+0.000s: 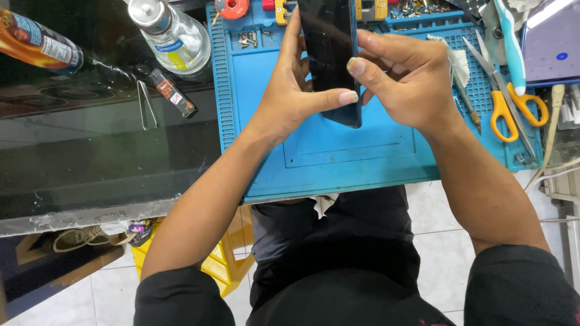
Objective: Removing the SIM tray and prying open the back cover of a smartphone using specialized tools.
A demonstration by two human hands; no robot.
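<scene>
Both hands grip a dark blue phone [329,54] held above a blue work mat [338,151] — the left hand [290,90] wraps its side with the thumb across the lower edge, the right hand [405,75] pinches the opposite edge — and orange-handled scissors [504,99] lie just right of the right hand.
</scene>
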